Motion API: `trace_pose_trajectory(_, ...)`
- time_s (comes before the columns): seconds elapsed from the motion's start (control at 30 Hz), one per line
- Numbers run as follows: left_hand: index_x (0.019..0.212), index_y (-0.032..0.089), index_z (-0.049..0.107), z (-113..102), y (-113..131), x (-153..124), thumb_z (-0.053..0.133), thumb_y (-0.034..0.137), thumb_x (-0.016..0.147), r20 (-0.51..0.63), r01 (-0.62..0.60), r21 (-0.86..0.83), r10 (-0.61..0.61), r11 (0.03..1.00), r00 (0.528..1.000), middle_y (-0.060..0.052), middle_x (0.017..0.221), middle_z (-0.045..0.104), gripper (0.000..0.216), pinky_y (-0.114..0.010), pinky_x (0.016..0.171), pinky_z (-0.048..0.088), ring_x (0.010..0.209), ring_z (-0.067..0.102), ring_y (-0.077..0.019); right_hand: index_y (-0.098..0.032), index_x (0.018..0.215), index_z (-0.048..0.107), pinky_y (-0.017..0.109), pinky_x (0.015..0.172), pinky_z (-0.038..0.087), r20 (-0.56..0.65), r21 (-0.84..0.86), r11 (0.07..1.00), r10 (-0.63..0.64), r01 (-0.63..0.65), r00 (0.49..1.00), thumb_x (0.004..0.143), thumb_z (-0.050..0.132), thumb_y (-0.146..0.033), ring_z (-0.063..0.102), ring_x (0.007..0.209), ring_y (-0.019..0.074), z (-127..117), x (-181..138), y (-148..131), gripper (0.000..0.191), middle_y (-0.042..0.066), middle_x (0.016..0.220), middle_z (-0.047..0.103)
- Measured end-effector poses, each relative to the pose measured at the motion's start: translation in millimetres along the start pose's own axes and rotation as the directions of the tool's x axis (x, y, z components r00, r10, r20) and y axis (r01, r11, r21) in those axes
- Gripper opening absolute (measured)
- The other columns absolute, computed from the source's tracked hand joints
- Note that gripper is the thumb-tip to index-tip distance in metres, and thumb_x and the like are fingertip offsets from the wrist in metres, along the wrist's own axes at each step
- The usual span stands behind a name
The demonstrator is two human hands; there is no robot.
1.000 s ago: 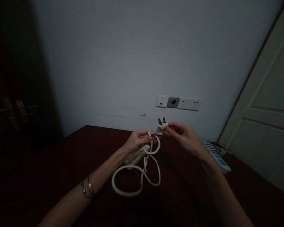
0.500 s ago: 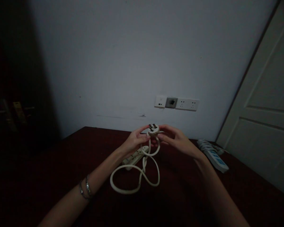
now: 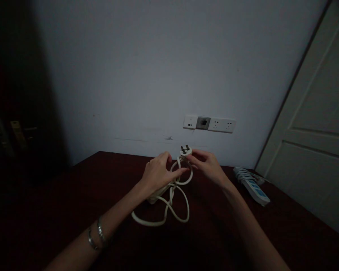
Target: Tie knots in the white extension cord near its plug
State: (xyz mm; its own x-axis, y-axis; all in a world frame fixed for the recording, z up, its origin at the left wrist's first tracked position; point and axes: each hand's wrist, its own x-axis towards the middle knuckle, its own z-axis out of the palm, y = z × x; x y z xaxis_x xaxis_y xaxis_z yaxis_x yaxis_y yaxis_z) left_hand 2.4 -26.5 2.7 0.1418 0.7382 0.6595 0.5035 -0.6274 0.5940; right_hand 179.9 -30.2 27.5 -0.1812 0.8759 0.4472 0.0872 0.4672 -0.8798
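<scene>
My right hand (image 3: 205, 165) pinches a white plug (image 3: 185, 151) with dark prongs pointing up. Its cream cable (image 3: 169, 210) loops down onto the dark red table (image 3: 73, 195) in several coils. My left hand (image 3: 157, 173) reaches across the cable just below the plug, fingers spread over a loop; whether it grips the cable is unclear. A cream power strip (image 3: 158, 195) lies on the table under my left hand, mostly hidden. Bracelets circle my left wrist.
A second power strip (image 3: 252, 185), white with a blue label, lies at the table's right side near a pale door (image 3: 316, 139). Wall sockets (image 3: 209, 124) sit on the white wall behind the table. The room's left side is dark.
The plug has tilted from leaning left back to upright. My left hand let go near the plug and slid lower and rightward over the cable loop. The camera drifted slightly.
</scene>
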Motion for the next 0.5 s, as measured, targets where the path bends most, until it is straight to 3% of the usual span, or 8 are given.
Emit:
trace_pose_trajectory(0.07,0.072,0.019,0.058,1,4,-3,0.069,0.045,0.066,0.019,-0.033,0.122,0.031,0.992,0.999,-0.003,0.071,0.053,0.029,-0.028,0.066,0.034,0.067,0.048,-0.0172,-0.019,0.087,0.07,0.026,0.058,0.05,-0.018,0.019,1.0,0.004,-0.003,1.0,0.069,0.066,-0.041,0.062,0.067,0.0145,-1,1,1,0.028,0.003,0.081,0.069)
trace_pose_trajectory(0.13,0.073,0.019,0.062,3,6,-5,0.064,0.039,0.072,0.041,-0.067,0.139,0.061,0.988,0.997,-0.004,0.074,0.055,0.021,-0.028,0.066,0.034,0.067,0.049,-0.0174,-0.02,0.088,0.07,0.027,0.059,0.051,-0.018,0.055,0.998,0.013,-0.012,1.0,0.067,0.068,-0.041,0.062,0.068,0.0154,-3,2,2,0.03,0.003,0.082,0.069)
trace_pose_trajectory(0.33,0.081,0.017,0.068,1,8,-5,0.054,0.025,0.08,0.079,-0.11,-0.107,0.119,0.988,0.99,-0.004,0.069,0.061,0.017,-0.026,0.063,0.034,0.061,0.048,-0.0143,-0.021,0.089,0.071,0.03,0.062,0.05,0.002,0.16,0.987,0.03,-0.03,1.0,0.063,0.071,-0.038,0.06,0.067,0.0154,-11,2,4,0.031,0.003,0.081,0.069)
trace_pose_trajectory(0.4,0.082,0.015,0.068,1,9,-3,0.051,0.023,0.08,0.124,-0.07,-0.196,0.096,0.978,0.988,-0.003,0.069,0.062,0.019,-0.025,0.061,0.036,0.061,0.05,-0.0136,-0.021,0.089,0.072,0.032,0.063,0.049,0.034,0.154,0.988,0.016,-0.021,0.999,0.062,0.072,-0.039,0.06,0.067,0.0157,-13,2,5,0.033,0.004,0.082,0.069)
trace_pose_trajectory(0.5,0.079,0.012,0.067,1,10,0,0.054,0.019,0.077,0.274,0.111,-0.375,-0.005,0.92,0.962,-0.003,0.065,0.062,0.016,-0.025,0.06,0.04,0.061,0.055,-0.0133,-0.019,0.092,0.071,0.033,0.065,0.048,0.11,0.129,0.991,0.024,-0.038,0.994,0.06,0.073,-0.041,0.059,0.066,0.0162,-18,2,10,0.039,0.006,0.083,0.069)
